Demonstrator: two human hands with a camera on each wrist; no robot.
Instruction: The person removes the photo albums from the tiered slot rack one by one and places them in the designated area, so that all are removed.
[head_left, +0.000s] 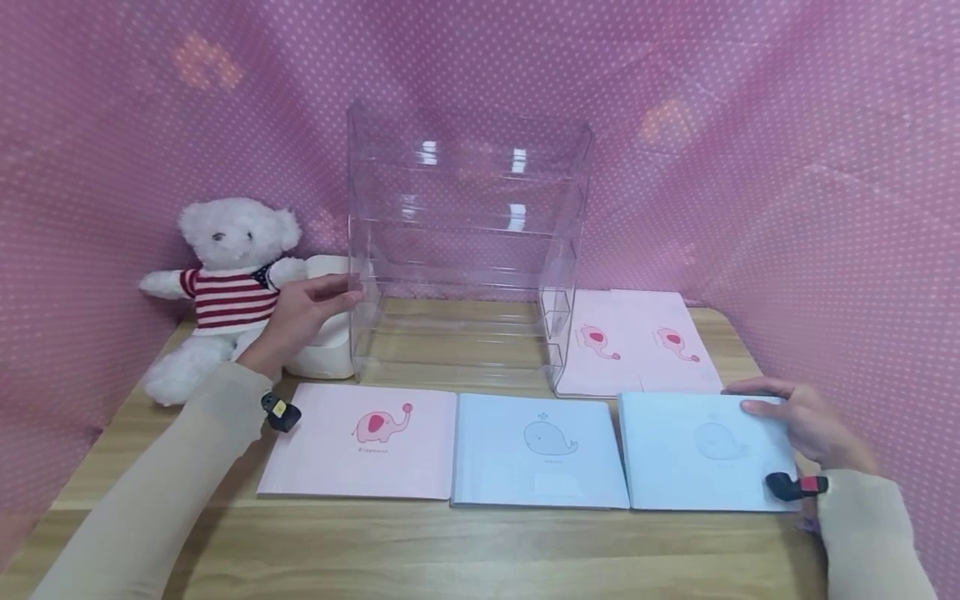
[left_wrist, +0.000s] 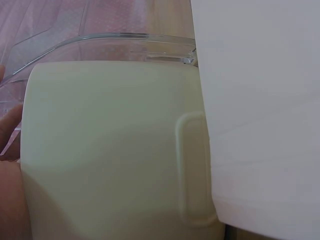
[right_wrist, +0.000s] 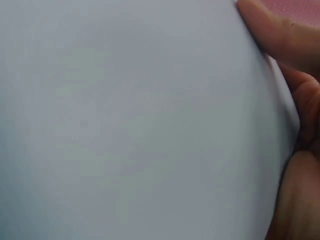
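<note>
My left hand (head_left: 303,317) reaches to the left side of a clear plastic rack (head_left: 360,333) with several tiers, and its extended fingers rest at the side panel. In the left wrist view, part of that hand (left_wrist: 10,135) shows at the left edge beside a cream-white container (left_wrist: 110,140). At the right, my right hand (head_left: 813,425) grips the right edge of a light blue whale booklet (head_left: 675,475), thumb on top and other fingers partly hidden. That booklet (right_wrist: 140,120) fills most of the right wrist view.
A pink elephant booklet (head_left: 322,450) and another blue whale booklet (head_left: 495,467) lie in a row on the wooden table (head_left: 480,550). A pink sheet with two elephants (head_left: 637,333) lies right of the rack. A white teddy bear (head_left: 236,300) sits at left. Pink dotted cloth (head_left: 750,125) surrounds the table.
</note>
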